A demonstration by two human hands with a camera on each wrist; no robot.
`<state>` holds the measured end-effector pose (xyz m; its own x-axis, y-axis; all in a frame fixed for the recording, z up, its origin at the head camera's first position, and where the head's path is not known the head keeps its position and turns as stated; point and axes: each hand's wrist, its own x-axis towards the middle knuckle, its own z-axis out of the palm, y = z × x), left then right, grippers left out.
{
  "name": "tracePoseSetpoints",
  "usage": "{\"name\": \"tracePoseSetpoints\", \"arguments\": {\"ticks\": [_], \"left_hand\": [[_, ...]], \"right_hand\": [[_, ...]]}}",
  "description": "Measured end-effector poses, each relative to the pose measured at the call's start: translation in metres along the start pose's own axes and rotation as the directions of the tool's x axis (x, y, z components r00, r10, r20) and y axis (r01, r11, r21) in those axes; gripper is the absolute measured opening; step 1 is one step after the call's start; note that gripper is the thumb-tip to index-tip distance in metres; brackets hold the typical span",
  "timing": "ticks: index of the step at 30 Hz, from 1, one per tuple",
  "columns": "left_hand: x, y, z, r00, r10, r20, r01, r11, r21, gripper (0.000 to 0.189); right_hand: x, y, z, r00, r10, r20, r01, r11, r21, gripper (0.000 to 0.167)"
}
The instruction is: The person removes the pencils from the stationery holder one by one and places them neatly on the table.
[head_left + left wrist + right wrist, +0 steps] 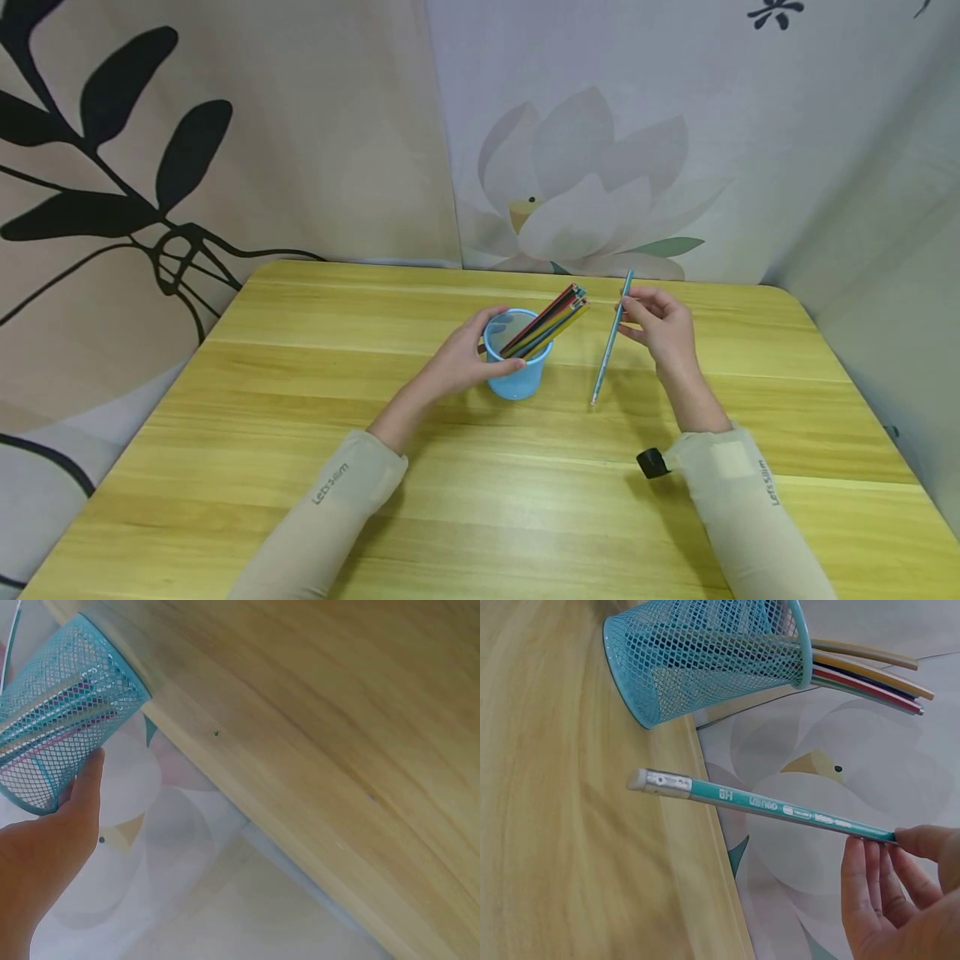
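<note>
downward slants the pencil (607,357) the right hand (663,327) pinches; the left hand (465,355) grips the cup (516,385).

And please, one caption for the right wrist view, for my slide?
Right hand pinching a teal HB pencil near a mesh cup of pencils.

The yellow wood-grain table (510,517) carries 1 blue mesh cup (516,385).

The mesh cup (75,705) is cropped in both wrist views, the counter (525,500) in all three.
</note>
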<state>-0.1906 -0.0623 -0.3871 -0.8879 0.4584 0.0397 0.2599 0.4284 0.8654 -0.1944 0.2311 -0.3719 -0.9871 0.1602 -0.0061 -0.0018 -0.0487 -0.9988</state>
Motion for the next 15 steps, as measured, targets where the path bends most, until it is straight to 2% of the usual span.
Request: {"name": "tracePoseSetpoints", "arguments": {"ticks": [15], "left_hand": [[0.0003, 0.0006, -0.0002, 1.000, -0.010, 0.003, 0.010, 1.000, -0.008, 0.086]], "right_hand": [[0.0012, 0.0086, -0.0018, 0.999, 0.034, -0.003, -0.034, 0.999, -0.030, 0.015]]}}
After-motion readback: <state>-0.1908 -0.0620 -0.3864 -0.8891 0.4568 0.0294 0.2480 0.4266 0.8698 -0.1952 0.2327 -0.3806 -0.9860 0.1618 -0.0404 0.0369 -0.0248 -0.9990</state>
